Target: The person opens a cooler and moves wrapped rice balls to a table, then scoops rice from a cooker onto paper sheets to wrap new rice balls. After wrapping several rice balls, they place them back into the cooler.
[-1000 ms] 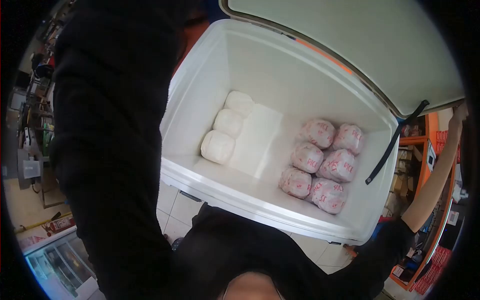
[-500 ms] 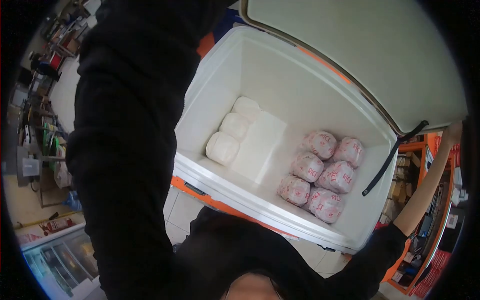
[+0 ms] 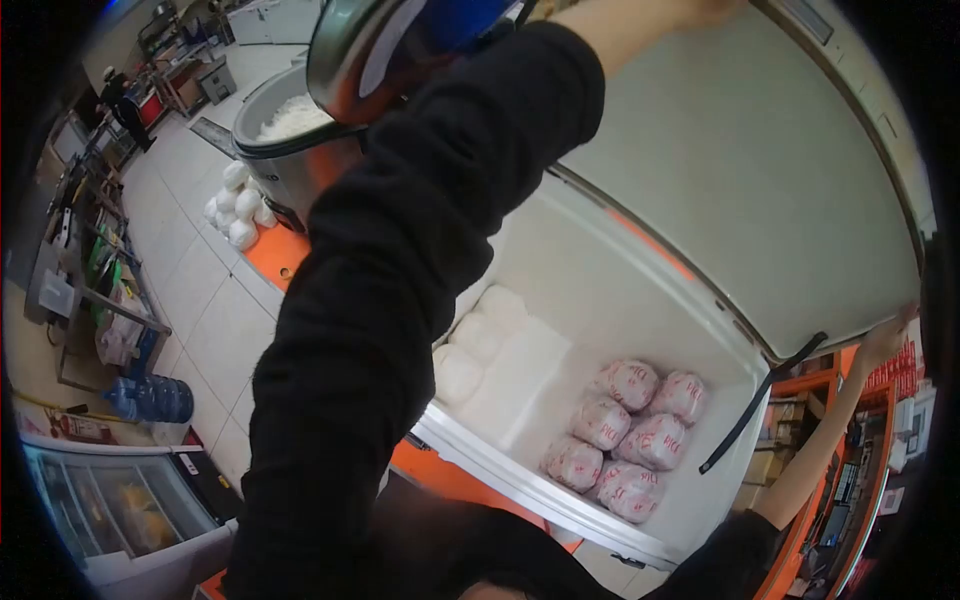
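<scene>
The lid (image 3: 760, 190) of a white cooler (image 3: 520, 480) stands raised, with both hands at its edges. The left hand (image 3: 705, 10) is at the lid's upper edge, partly cut off by the top of the view; I cannot tell whether its fingers grip. The right hand (image 3: 885, 342) is against the lid's edge at the far right, its fingers too dim to show whether they are closed around it. A black strap (image 3: 773, 373) hangs from the lid's lower corner along the cooler's right end.

Inside the cooler, six packs (image 3: 655, 440) with red "RICE" print lie in two rows of three near the right end. Three plain white bundles (image 3: 475, 340) lie in a row at the left end, partly behind the left sleeve (image 3: 350, 320).

Beyond that sleeve, a pot (image 3: 300, 180) of white rice (image 3: 295, 118) stands beside a pile of white bags (image 3: 240, 205), with an orange surface (image 3: 275, 258) just in front. A water jug (image 3: 150, 398) and a glass-topped freezer (image 3: 110, 500) are at the left; orange shelves (image 3: 800, 480) are at the right.
</scene>
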The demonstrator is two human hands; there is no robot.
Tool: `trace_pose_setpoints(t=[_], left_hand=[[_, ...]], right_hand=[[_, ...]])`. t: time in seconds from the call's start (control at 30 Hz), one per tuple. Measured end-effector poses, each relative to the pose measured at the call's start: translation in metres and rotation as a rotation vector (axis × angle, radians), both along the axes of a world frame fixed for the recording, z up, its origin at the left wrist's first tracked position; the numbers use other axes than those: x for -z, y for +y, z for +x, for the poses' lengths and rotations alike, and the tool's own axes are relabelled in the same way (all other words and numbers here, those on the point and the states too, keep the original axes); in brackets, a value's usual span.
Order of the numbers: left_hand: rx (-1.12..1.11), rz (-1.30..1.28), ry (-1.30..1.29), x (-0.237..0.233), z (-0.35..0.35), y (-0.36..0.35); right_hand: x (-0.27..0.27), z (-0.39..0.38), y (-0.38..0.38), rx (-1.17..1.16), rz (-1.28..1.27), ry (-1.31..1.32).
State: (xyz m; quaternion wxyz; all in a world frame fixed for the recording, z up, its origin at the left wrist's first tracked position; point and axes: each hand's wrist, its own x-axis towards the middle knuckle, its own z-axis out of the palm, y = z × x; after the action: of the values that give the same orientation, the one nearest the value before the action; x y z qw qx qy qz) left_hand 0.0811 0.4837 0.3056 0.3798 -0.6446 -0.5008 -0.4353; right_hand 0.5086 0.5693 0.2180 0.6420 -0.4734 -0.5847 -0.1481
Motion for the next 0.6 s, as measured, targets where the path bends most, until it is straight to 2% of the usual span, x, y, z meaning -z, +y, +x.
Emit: trace_pose_setpoints(t=[0.1, 0.2, 0.3, 0.37, 0.43, 0.5, 0.53, 0.6], left_hand=[[-0.021, 0.120, 0.072, 0.002, 0.000, 0.004], [0.044, 0.067, 0.096, 0.001, -0.004, 0.002], [0.080, 0.275, 0.171, 0.010, -0.017, -0.011], [0.318, -0.012, 0.007, 0.010, -0.055, -0.029], [-0.061, 0.331, 0.298, 0.020, -0.085, -0.033], [-0.202, 0.220, 0.430, 0.020, -0.089, -0.033], [-0.277, 0.165, 0.488, 0.017, -0.092, -0.032], [-0.370, 0.222, 0.565, 0.003, -0.103, -0.034]], right_hand=[[-0.001, 0.011, 0.003, -0.032, -0.083, 0.001], [-0.001, 0.014, 0.004, -0.046, -0.097, -0.012], [0.001, 0.013, 0.006, -0.120, -0.025, -0.011], [0.000, 0.024, 0.015, -0.142, -0.149, 0.058], [0.006, 0.025, 0.017, -0.144, -0.135, 0.076], [0.008, 0.013, 0.012, -0.131, 0.025, 0.019], [0.006, 0.012, 0.011, -0.122, 0.022, 0.029], [0.005, 0.010, 0.009, -0.109, -0.002, 0.038]])
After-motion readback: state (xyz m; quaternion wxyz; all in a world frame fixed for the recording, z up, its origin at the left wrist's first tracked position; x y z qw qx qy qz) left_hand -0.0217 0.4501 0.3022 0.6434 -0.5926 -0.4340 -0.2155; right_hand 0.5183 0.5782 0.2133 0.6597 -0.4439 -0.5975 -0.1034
